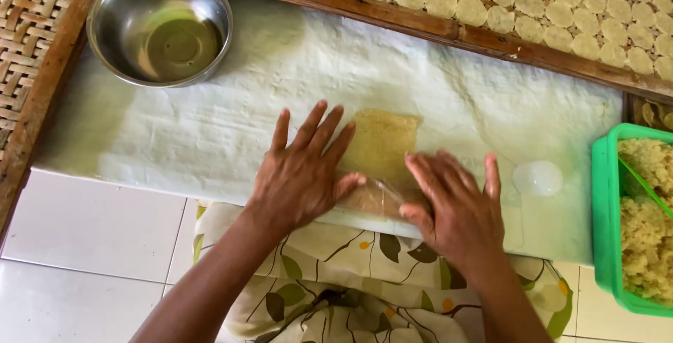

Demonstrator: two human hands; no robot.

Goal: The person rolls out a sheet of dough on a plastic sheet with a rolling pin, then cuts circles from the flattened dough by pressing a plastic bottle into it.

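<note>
On the white board, a flat yellowish dough sheet lies under clear plastic at centre. Left hand and right hand press down flat, fingers spread, gripping nothing. At ten o'clock sits a steel bowl; at three o'clock, a green tub.

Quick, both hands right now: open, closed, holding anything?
Left hand: open, flat, pressing the clear plastic sheet over the flattened dough.
Right hand: open, palm down on the same sheet, gripping nothing.

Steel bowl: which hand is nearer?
Left. The left hand lies below and right of the steel bowl, on the white cloth; the right hand is farther right.
</note>
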